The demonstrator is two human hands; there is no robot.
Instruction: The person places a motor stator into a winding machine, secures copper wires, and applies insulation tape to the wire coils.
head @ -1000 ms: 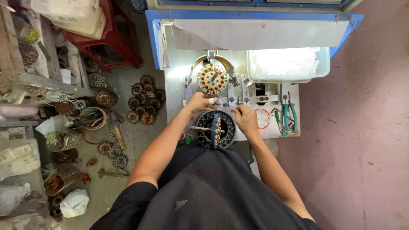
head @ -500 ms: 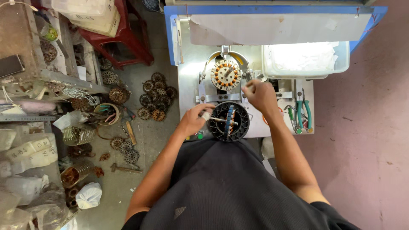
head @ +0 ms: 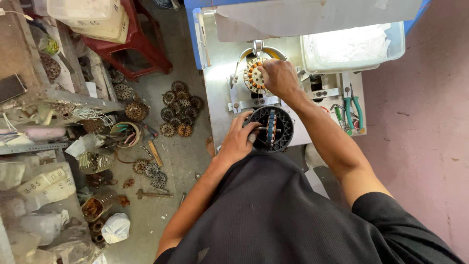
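A round black motor housing [head: 276, 128] with a shaft across it rests at the near edge of the white workbench [head: 220, 83]. My left hand [head: 238, 138] grips its left rim. Farther back, an orange-and-copper wound stator [head: 252, 76] sits in a metal fixture. My right hand [head: 279, 78] lies on the stator's right side, fingers curled onto it.
A translucent plastic bin [head: 352, 45] stands at the bench's back right. Green-handled pliers [head: 351, 113] lie on the right. Several wound stators [head: 180, 108] are heaped on the floor to the left, beside cluttered shelves [head: 44, 98] and a red stool [head: 132, 46].
My right hand left the black housing and reached back onto the stator in the fixture. My left hand came off the stator and took the housing's left rim.
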